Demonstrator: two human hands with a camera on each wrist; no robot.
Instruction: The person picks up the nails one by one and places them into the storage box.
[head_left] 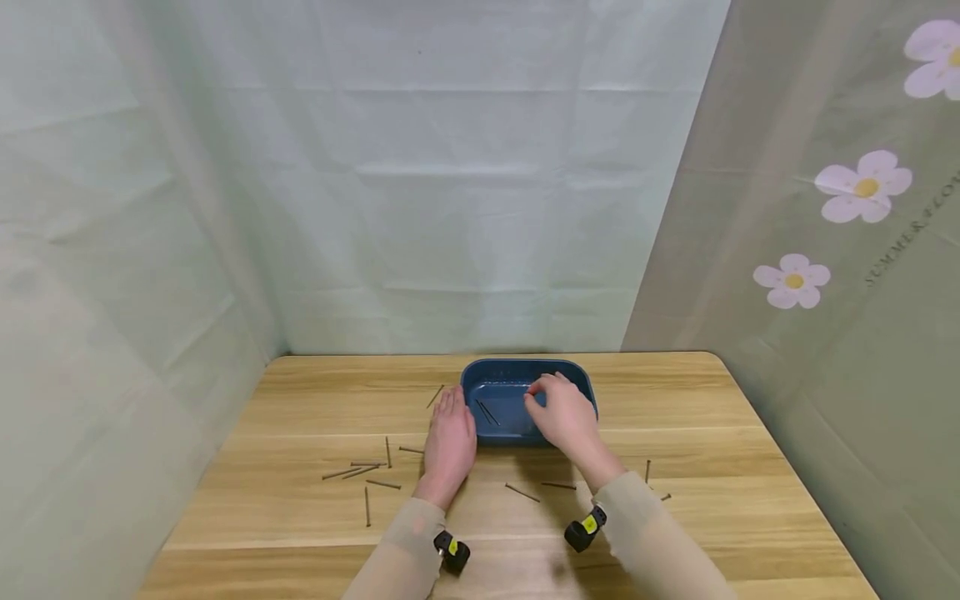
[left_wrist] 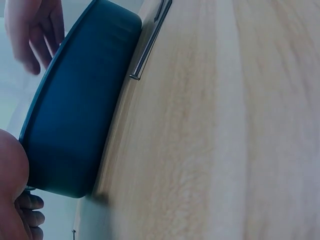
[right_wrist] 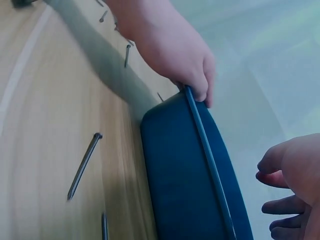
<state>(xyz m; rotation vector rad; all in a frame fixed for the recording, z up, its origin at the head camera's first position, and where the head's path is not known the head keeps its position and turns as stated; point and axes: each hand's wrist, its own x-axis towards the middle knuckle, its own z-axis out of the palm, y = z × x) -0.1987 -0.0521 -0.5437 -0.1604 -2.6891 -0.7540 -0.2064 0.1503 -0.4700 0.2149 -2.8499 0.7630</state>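
A dark blue tray [head_left: 577, 377] sits at the back middle of the wooden table [head_left: 712, 467], with two nails [head_left: 487, 412] lying in it. My left hand [head_left: 452, 414] lies on the table against the tray's left wall; in the right wrist view the left hand's fingertips [right_wrist: 200, 92] touch the rim [right_wrist: 210, 160]. Over the tray hovers my right hand [head_left: 542, 396], fingers loosely bent and nothing visible in them. The left wrist view shows the right hand's fingers [left_wrist: 35, 35] hanging above the tray's wall [left_wrist: 75, 115].
Several loose nails [head_left: 360, 471] lie left of my arms, and others lie in front of the tray [head_left: 521, 492] and to the right [head_left: 647, 471]. One nail [left_wrist: 147, 47] rests beside the tray's left wall. Pale cloth walls close in the table on three sides.
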